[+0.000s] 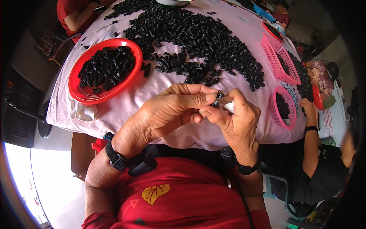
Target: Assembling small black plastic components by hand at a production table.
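Over the near edge of the table, my two hands meet in front of my chest. My left hand (162,110) pinches a small black cylindrical part (219,95) between thumb and fingertips. Against that part, my right hand (240,122) grips a small blade (224,100) with a white wrapped end (230,107). The fingers partly hide both the part and the blade. Just beyond my hands, a large heap of similar black parts (183,34) spreads across the table. To the left, a red plate (138,57) holds a mound of them.
A pale pink cloth (122,116) covers the table. Along the right stand a pink rectangular basket (285,72) and a round pink basket (273,105), both with black parts. A co-worker's hand (309,108) rests at the right edge. Another person in red (74,17) sits at upper left.
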Motion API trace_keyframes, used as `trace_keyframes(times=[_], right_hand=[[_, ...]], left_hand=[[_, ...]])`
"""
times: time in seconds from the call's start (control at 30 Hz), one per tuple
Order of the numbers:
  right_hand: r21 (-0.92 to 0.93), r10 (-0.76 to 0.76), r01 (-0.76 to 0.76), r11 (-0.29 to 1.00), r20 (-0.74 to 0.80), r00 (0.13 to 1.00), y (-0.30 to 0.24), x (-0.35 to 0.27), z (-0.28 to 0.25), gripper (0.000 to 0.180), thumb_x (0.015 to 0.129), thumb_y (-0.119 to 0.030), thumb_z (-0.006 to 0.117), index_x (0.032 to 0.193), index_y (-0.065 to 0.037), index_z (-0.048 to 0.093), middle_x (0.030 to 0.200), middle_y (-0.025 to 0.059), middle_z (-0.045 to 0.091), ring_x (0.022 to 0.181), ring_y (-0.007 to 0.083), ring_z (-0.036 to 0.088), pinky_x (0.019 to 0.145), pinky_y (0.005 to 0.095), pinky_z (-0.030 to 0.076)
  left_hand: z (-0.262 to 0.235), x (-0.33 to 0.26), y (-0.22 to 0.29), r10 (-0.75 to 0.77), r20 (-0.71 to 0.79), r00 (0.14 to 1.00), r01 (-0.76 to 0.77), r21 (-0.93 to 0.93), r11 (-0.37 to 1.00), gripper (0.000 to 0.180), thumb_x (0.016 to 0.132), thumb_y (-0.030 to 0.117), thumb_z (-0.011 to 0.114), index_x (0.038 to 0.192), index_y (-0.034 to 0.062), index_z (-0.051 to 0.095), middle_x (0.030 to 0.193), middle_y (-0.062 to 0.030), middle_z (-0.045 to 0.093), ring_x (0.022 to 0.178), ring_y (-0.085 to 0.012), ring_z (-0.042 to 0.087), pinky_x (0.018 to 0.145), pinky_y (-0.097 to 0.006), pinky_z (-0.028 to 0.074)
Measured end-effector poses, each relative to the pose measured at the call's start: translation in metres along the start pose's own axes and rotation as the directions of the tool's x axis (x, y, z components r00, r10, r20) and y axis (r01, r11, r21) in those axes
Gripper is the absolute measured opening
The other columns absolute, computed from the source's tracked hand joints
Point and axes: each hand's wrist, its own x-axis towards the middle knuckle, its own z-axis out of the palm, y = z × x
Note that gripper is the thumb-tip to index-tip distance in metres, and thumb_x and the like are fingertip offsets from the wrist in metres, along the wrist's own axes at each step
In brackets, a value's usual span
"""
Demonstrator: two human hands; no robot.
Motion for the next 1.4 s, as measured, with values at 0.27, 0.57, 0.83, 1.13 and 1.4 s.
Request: trace_keyframes(times=[0.27, 0.57, 0.83, 1.13, 1.4], right_hand=[[-0.027, -0.035, 0.035, 0.999, 0.003, 0.999, 0.006, 0.0, 0.002, 0.049, 0.07, -0.049, 0.077, 0.072, -0.006, 0.053, 0.059, 0.007, 0.059, 0.047, 0.021, 0.059, 0.042, 0.0319, 0.045], [-0.013, -0.019, 0.02, 1.0, 0.033, 0.999, 0.006, 0.0, 0.002, 0.049, 0.072, -0.05, 0.076, 0.07, -0.007, 0.053, 0.056, 0.0062, 0.059, 0.047, 0.0208, 0.06, 0.042, 0.0309, 0.045], [0.128, -0.009, 0.007, 0.992, 0.012, 1.0, 0.001, -0.003, 0.002, 0.044, 0.071, -0.042, 0.08, 0.072, -0.006, 0.055, 0.059, 0.0057, 0.062, 0.048, 0.0174, 0.061, 0.043, 0.0288, 0.046], [0.54, -0.041, 0.018, 0.842, 0.031, 0.999, -0.006, 0.001, -0.002, 0.027, 0.086, 0.001, 0.062, 0.112, 0.004, 0.055, 0.082, 0.0092, 0.068, 0.073, 0.0115, 0.068, 0.063, 0.0211, 0.052], [0.385, 0.105, -0.089, 0.919, -0.02, 0.994, -0.001, -0.005, 0.001, 0.02, 0.084, -0.001, 0.066, 0.102, 0.002, 0.058, 0.079, 0.0048, 0.065, 0.065, 0.0057, 0.062, 0.058, 0.0194, 0.049]], left_hand=[[0.002, -0.001, 0.0, 0.021, -0.015, 1.0, -0.021, 0.016, 1.0, 0.022, 0.089, 0.012, 0.063, 0.109, 0.0039, 0.062, 0.095, -0.0018, 0.066, 0.078, -0.0082, 0.061, 0.069, -0.024, 0.049], [0.0, 0.001, -0.003, 0.037, -0.009, 0.999, -0.037, 0.027, 0.999, 0.022, 0.089, 0.013, 0.063, 0.108, 0.0038, 0.063, 0.093, -0.0009, 0.066, 0.077, -0.0076, 0.06, 0.069, -0.024, 0.048], [-0.001, -0.001, 0.0, 0.027, 0.007, 1.0, -0.027, 0.007, 1.0, 0.022, 0.09, 0.015, 0.062, 0.108, 0.0029, 0.063, 0.098, -0.0042, 0.067, 0.079, -0.0091, 0.06, 0.068, -0.024, 0.048], [0.001, -0.005, 0.015, 0.049, 0.024, 0.999, -0.051, 0.091, 0.995, 0.026, 0.092, 0.019, 0.06, 0.112, 0.002, 0.057, 0.086, -0.0006, 0.061, 0.075, -0.0079, 0.058, 0.064, -0.021, 0.047], [0.001, -0.002, 0.012, 0.136, 0.063, 0.989, -0.137, 0.016, 0.99, 0.029, 0.092, 0.02, 0.059, 0.114, 0.0012, 0.057, 0.088, -0.0008, 0.063, 0.076, -0.0084, 0.059, 0.069, -0.022, 0.048]])
